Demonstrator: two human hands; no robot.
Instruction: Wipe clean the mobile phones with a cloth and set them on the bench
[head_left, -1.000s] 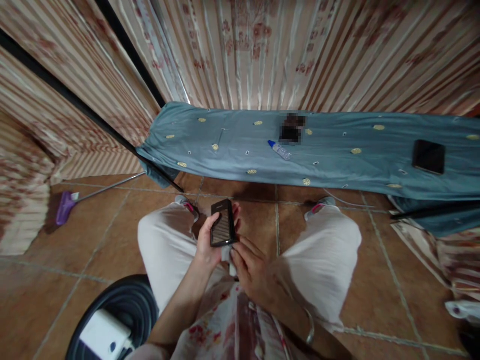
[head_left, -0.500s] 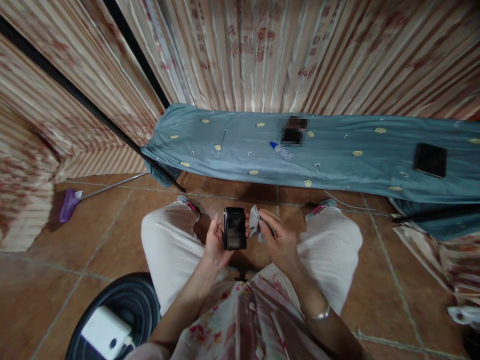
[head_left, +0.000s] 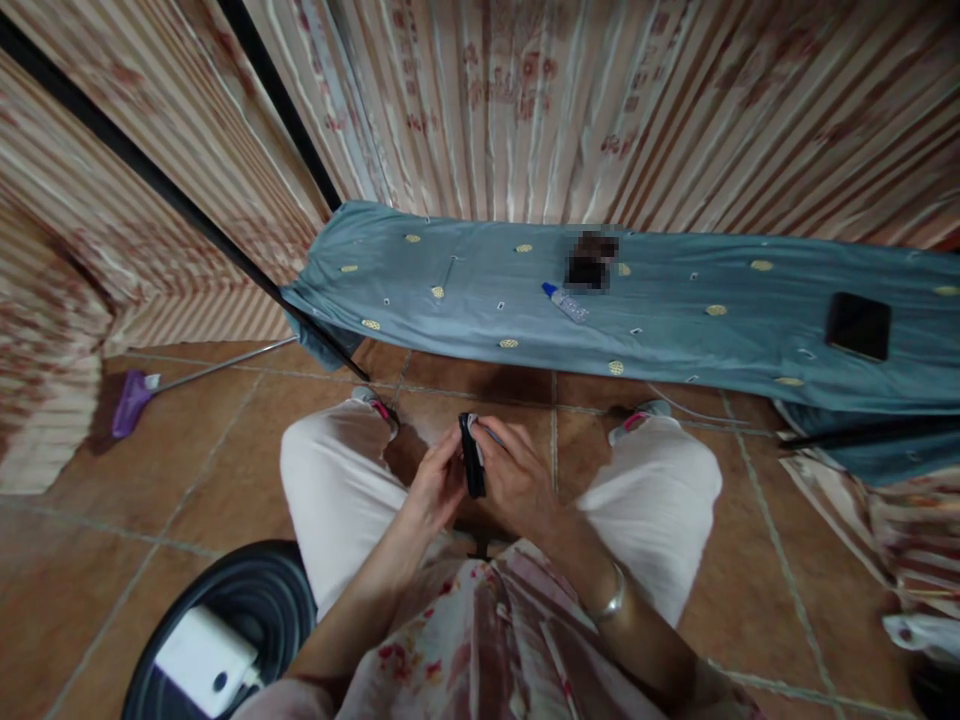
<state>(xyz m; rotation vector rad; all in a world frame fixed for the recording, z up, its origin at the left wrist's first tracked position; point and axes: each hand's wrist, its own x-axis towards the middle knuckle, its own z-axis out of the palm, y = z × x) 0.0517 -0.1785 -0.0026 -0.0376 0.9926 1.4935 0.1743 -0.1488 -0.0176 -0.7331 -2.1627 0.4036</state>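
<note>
Between my knees I hold a small black device (head_left: 472, 462), whose glossy face showed earlier. It is now turned edge-on, so that face is mostly hidden. My left hand (head_left: 437, 478) is closed around its left side. On the other side, my right hand (head_left: 516, 475) presses a piece of light grey cloth (head_left: 474, 428) against the device. Most of the cloth is hidden by the fingers.
A bench (head_left: 450, 325) under a teal cloth stands ahead, bearing a blue-capped clear bottle (head_left: 568, 303), a pixelated dark object (head_left: 589, 262) and a flat black object (head_left: 859, 326). A white power bank (head_left: 202, 655) lies on a round black stool (head_left: 281, 590). A purple-headed broom (head_left: 132, 402) is at left.
My right hand has moved left and brought the cloth against the device. The device has turned from face-up to edge-on in my left hand.
</note>
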